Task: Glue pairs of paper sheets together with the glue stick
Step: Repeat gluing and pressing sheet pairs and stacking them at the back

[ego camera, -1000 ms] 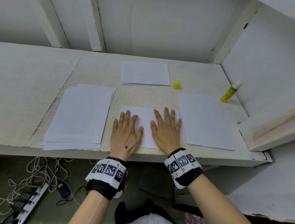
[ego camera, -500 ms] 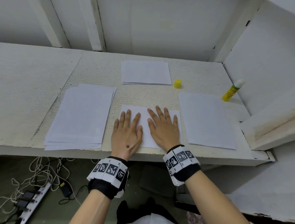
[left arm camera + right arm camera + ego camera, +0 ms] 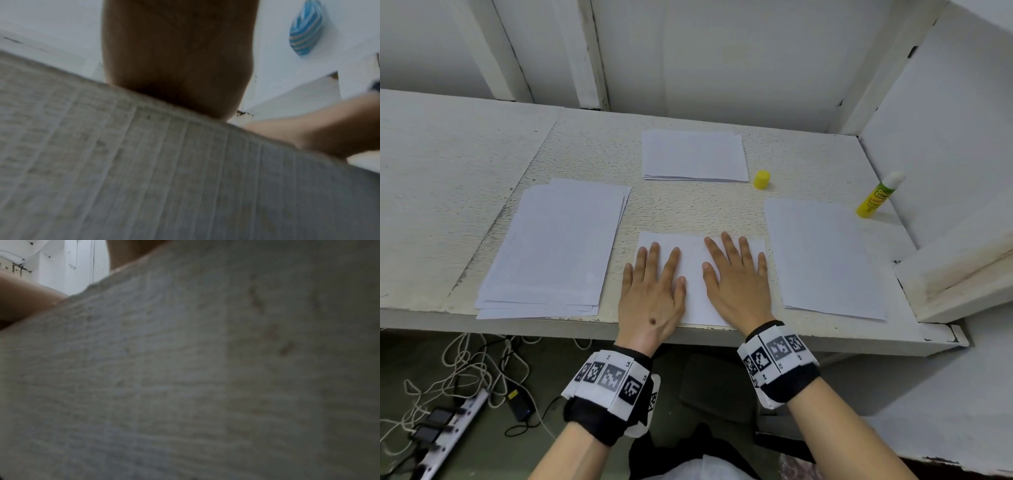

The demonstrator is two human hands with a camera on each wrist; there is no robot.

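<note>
A small white sheet pair (image 3: 693,260) lies at the near edge of the table, in the middle. Both my hands press flat on it with straight fingers: the left hand (image 3: 654,270) on its left part, the right hand (image 3: 736,263) on its right part. A yellow glue stick (image 3: 878,195) with its white tip bare leans against the right wall. Its yellow cap (image 3: 761,179) stands apart near the table's middle. Both wrist views are blurred and show mostly the table's edge close up, with the left hand's underside (image 3: 176,53) in the left one.
A thick stack of sheets (image 3: 558,250) lies at the left, another stack (image 3: 822,257) at the right, and a smaller pile (image 3: 693,156) at the back. White walls close the back and the right side. Cables and a power strip (image 3: 445,431) lie on the floor below.
My right hand has slid rightward and slightly back toward me over the middle sheet, opening a gap between the hands. The left hand has stayed in place.
</note>
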